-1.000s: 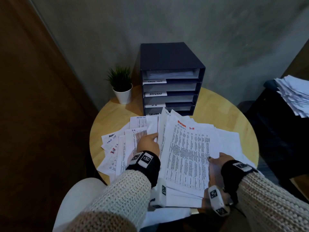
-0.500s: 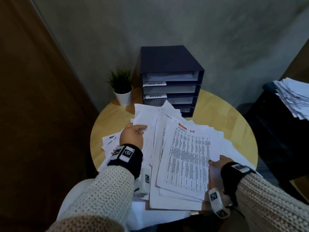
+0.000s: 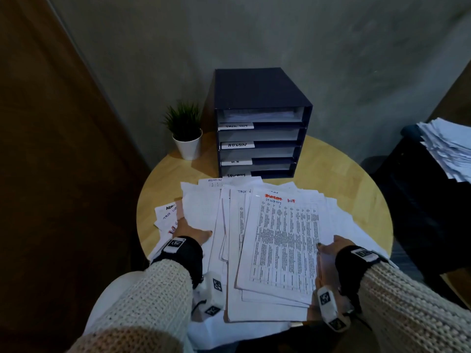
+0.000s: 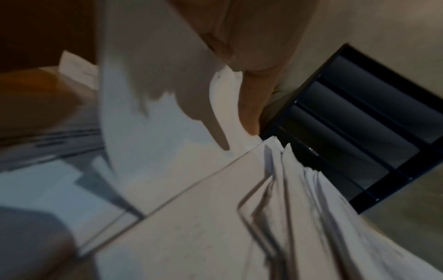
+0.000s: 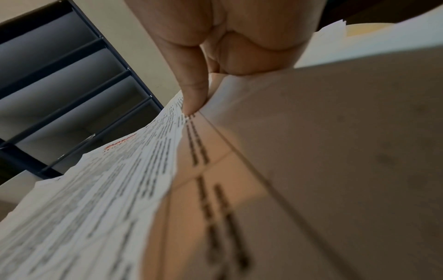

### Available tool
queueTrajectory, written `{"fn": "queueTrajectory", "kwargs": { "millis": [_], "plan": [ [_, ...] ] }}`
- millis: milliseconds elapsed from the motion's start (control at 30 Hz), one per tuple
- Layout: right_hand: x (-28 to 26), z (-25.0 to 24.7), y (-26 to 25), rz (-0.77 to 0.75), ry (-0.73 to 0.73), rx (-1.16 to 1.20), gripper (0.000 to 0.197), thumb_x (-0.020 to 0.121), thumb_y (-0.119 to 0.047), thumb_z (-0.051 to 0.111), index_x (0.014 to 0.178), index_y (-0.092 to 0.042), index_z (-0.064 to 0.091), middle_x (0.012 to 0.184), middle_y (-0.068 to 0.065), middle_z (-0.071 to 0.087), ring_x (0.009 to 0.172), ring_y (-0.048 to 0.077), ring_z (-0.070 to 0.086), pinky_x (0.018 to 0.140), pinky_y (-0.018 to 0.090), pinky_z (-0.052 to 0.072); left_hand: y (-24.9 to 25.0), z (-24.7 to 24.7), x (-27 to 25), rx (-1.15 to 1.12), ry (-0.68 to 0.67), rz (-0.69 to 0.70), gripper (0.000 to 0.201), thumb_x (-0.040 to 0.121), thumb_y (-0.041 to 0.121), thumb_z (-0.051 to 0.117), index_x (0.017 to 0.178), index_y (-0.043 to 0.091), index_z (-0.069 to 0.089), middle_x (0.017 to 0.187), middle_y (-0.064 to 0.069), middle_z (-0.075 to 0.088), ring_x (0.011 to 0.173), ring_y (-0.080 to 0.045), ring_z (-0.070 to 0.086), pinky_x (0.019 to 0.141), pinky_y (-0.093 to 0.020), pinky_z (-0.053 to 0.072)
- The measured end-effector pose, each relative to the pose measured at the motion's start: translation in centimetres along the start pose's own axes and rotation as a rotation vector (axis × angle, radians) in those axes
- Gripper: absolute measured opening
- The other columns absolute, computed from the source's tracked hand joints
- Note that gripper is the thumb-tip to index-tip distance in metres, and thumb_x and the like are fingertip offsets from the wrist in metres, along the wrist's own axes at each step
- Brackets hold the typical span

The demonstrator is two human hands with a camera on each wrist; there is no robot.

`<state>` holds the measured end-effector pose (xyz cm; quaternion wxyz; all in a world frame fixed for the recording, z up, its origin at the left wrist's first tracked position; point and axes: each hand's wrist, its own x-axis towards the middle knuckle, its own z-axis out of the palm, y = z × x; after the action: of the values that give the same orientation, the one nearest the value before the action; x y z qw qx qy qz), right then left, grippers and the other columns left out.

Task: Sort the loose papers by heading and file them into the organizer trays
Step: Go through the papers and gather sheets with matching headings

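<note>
A dark blue organizer (image 3: 260,98) with several labelled trays stands at the back of the round wooden table (image 3: 356,179); its top tray holds paper. Loose papers lie fanned in front of it. My right hand (image 3: 328,247) pinches the right edge of the main stack, thumb on the printed top sheet (image 3: 285,238) with an orange-marked heading; the right wrist view shows the thumb (image 5: 194,91) pressing down on it. My left hand (image 3: 190,229) grips a blank-faced sheet (image 3: 201,207) at the stack's left, thumb on top and fingers hidden beneath. In the left wrist view the thumb (image 4: 249,106) lies against that curled sheet (image 4: 155,94).
A small potted plant (image 3: 186,133) stands left of the organizer. More sheets (image 3: 165,212) with handwritten headings lie at the table's left edge. A second paper pile (image 3: 448,149) rests on dark furniture to the right. A brown panel runs along the left.
My left hand has slid left and back toward me, drawing one sheet out of the stack's left side. The raised papers have dropped flatter. The right hand keeps its hold.
</note>
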<state>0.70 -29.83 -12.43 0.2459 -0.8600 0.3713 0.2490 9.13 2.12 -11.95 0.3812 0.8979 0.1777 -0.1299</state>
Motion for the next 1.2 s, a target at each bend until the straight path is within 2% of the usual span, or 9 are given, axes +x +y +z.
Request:
{"fn": "queueTrajectory", "kwargs": {
  "millis": [133, 200, 300, 400, 533, 667, 800, 1033, 1200],
  "plan": [
    [-0.1, 0.0, -0.2, 0.002, 0.012, 0.028, 0.071, 0.099, -0.043, 0.04, 0.15, -0.002, 0.012, 0.158, 0.013, 0.017, 0.143, 0.027, 0.027, 0.113, 0.031, 0.027, -1.0, 0.1, 0.6, 0.112, -0.066, -0.06, 0.095, 0.082, 0.017, 0.07, 0.151, 0.01, 0.005, 0.149, -0.009, 0.035, 0.133, -0.025, 0.04, 0.108, -0.03, 0.034],
    [0.2, 0.0, -0.1, 0.003, 0.031, 0.053, 0.07, 0.1, -0.042, 0.039, 0.15, -0.001, 0.012, 0.158, 0.012, 0.017, 0.143, 0.026, 0.026, 0.113, 0.03, 0.027, -1.0, -0.1, 0.6, 0.135, -0.073, -0.048, 0.091, 0.085, 0.015, 0.066, 0.15, 0.011, 0.004, 0.149, -0.011, 0.034, 0.134, -0.027, 0.039, 0.109, -0.032, 0.033],
    [0.1, 0.0, -0.1, 0.014, 0.046, 0.05, 0.069, 0.101, -0.041, 0.037, 0.15, 0.0, 0.011, 0.158, 0.012, 0.014, 0.144, 0.026, 0.024, 0.113, 0.029, 0.026, -1.0, 0.2, -0.1, 0.193, 0.097, -0.018, 0.087, 0.082, 0.018, 0.06, 0.147, 0.028, 0.003, 0.141, -0.013, 0.033, 0.126, -0.034, 0.04, 0.106, -0.042, 0.038],
    [-0.1, -0.1, -0.1, 0.005, 0.068, 0.102, 0.063, 0.103, -0.038, 0.033, 0.151, -0.004, 0.01, 0.158, 0.012, 0.012, 0.145, 0.026, 0.021, 0.116, 0.029, 0.024, -0.7, 0.8, -0.9, 0.343, 0.184, 0.063, 0.085, 0.079, 0.032, 0.062, 0.145, 0.036, 0.009, 0.142, -0.003, 0.021, 0.129, -0.027, 0.029, 0.109, -0.043, 0.03],
    [-0.2, -0.1, 0.1, -0.018, 0.055, 0.08, 0.066, 0.101, -0.039, 0.037, 0.15, -0.003, 0.011, 0.158, 0.012, 0.015, 0.145, 0.026, 0.024, 0.115, 0.029, 0.025, -0.1, 2.1, -0.9, 0.311, -0.094, 0.039, 0.053, 0.09, 0.04, 0.053, 0.138, 0.023, 0.041, 0.143, -0.007, 0.041, 0.13, -0.028, 0.04, 0.109, -0.038, 0.035],
    [0.1, 0.1, 0.1, -0.012, 0.071, 0.106, 0.07, 0.1, -0.042, 0.037, 0.15, -0.001, 0.01, 0.159, 0.011, 0.013, 0.145, 0.024, 0.023, 0.114, 0.028, 0.024, 0.6, 3.2, -1.5, 0.234, -0.232, 0.048, 0.058, 0.094, 0.035, 0.052, 0.141, 0.004, 0.036, 0.147, -0.012, 0.04, 0.133, -0.026, 0.042, 0.105, -0.027, 0.034],
    [0.1, 0.0, 0.1, -0.024, 0.023, 0.026, 0.071, 0.099, -0.042, 0.041, 0.15, -0.001, 0.012, 0.158, 0.012, 0.016, 0.144, 0.026, 0.025, 0.114, 0.029, 0.026, 1.5, 2.8, -2.0, 0.189, -0.25, 0.025, 0.059, 0.098, 0.041, 0.04, 0.145, 0.007, 0.03, 0.155, -0.007, 0.026, 0.141, -0.021, 0.03, 0.112, -0.024, 0.024],
    [0.2, 0.0, 0.2, -0.028, 0.022, 0.024, 0.07, 0.099, -0.041, 0.041, 0.15, -0.002, 0.013, 0.158, 0.012, 0.018, 0.143, 0.026, 0.028, 0.113, 0.029, 0.027, 2.1, -1.9, -1.5, 0.1, -0.031, 0.033, 0.049, 0.1, 0.033, 0.039, 0.142, 0.008, 0.038, 0.151, -0.009, 0.035, 0.137, -0.027, 0.035, 0.11, -0.032, 0.029],
    [0.1, 0.1, 0.1, -0.028, 0.027, 0.043, 0.069, 0.1, -0.04, 0.04, 0.149, -0.001, 0.013, 0.156, 0.012, 0.022, 0.141, 0.027, 0.032, 0.112, 0.031, 0.03, 4.6, -6.7, -1.5, -0.029, 0.176, 0.15, 0.031, 0.096, 0.029, 0.048, 0.117, 0.009, 0.061, 0.116, -0.019, 0.063, 0.103, -0.036, 0.058, 0.085, -0.034, 0.043]
  ]
}}
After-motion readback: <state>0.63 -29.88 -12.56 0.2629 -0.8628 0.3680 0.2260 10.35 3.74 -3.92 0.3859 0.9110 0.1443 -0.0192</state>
